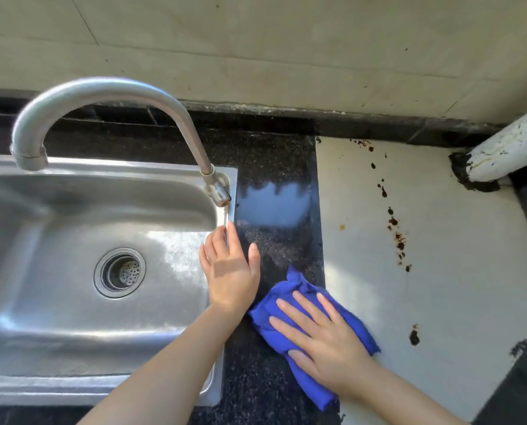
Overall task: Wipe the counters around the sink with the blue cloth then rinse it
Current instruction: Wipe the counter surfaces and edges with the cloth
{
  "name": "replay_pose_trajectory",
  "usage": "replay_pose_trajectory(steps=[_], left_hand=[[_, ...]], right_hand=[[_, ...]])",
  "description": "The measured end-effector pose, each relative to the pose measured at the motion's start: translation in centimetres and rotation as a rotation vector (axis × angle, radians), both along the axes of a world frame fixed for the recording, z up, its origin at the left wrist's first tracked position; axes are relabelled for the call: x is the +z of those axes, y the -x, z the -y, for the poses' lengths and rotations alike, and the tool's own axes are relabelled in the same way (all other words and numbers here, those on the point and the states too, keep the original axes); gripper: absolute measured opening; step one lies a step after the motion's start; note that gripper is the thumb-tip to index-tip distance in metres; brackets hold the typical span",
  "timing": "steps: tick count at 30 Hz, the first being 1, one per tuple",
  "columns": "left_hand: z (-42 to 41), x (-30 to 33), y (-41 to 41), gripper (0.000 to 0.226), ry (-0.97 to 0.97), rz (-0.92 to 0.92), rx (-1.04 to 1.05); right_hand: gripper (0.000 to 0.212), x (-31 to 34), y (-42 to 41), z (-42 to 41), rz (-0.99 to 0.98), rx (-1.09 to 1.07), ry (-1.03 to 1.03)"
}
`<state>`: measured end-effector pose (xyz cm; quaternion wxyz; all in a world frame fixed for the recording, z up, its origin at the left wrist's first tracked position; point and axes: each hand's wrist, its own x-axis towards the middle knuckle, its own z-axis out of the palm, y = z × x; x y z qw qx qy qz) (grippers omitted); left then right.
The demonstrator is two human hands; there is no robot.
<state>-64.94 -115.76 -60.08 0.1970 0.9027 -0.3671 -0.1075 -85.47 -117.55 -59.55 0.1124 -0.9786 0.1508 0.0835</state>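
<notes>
Pressed flat on the blue cloth (pixel 305 325) with the right hand (pixel 326 342), fingers straight and spread, pinning it to the dark speckled counter (pixel 274 240) beside a white surface (pixel 434 271). Lay crumpled, bright blue, partly over that white edge. Rested the left hand (pixel 231 271) open, fingers relaxed, across the right rim of the steel sink (pixel 72 302). Farther back, arched a steel faucet (pixel 102 96) over the basin; beyond, spotted brown stains (pixel 394 222) and a white pipe (pixel 507 151).
</notes>
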Motion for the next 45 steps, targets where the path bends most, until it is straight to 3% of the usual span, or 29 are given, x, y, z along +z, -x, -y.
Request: replay_pose_trajectory(steps=[3,7,10,14,17,19,21,23,27,29,31,35,37,39,41,45], left_hand=[[-0.1,-0.2,0.0,0.063,-0.022,0.014,-0.013],[-0.3,-0.4,-0.1,0.055,-0.044,0.007,-0.038],[-0.6,-0.2,0.1,0.051,-0.037,0.051,-0.094],[-1.7,-0.3,0.7,0.044,0.165,0.282,-0.311],[-1.4,0.0,2.0,0.041,0.265,0.292,-0.396],[0.2,0.7,3.0,0.04,0.274,0.227,-0.416],[2.7,1.2,3.9,0.041,0.241,0.174,-0.419],[5.6,1.5,4.5,0.043,0.184,0.15,-0.421],[11.0,1.3,4.3,0.042,0.038,0.102,-0.397],[12.5,0.8,3.5,0.042,0.057,0.116,-0.344],[12.7,0.1,2.6,0.042,0.065,0.123,-0.3],[12.8,-1.3,2.4,0.04,0.066,0.18,-0.308],[12.9,-1.4,2.6,0.04,0.077,0.191,-0.301],[13.0,-1.3,2.6,0.04,0.071,0.196,-0.309],[12.9,-1.3,2.6,0.04,0.052,0.199,-0.322],[13.0,-1.2,2.9,0.039,0.033,0.24,-0.336]], right_hand=[[0.054,-0.6,-2.3,8.6,-0.011,-0.062,0.107],[0.055,-0.3,-6.8,18.7,-0.001,-0.607,0.107],[0.053,-0.1,-9.2,17.8,0.006,-0.826,0.045],[0.054,-0.9,-5.8,7.1,0.097,-0.497,0.11],[0.052,-0.7,0.8,1.6,0.083,-0.154,0.086],[0.052,-0.7,4.7,2.8,0.04,0.013,0.085],[0.053,-0.8,7.2,7.5,-0.004,-0.008,0.123],[0.057,-0.9,8.9,14.2,-0.01,-0.285,0.169],[0.053,0.1,8.6,24.1,-0.046,-1.077,0.105],[0.054,0.1,5.9,23.4,-0.026,-1.18,0.066],[0.057,-0.6,3.4,19.1,-0.001,-0.987,0.083],[0.056,-0.7,3.2,7.3,0.125,-0.321,0.093],[0.052,-0.8,5.3,6.7,0.106,-0.014,0.042],[0.051,-0.9,6.9,11.0,0.092,0.039,0.081],[0.054,-1.2,7.6,17.4,0.086,-0.214,0.189],[0.053,0.0,6.1,26.7,0.019,-1.157,0.09]])
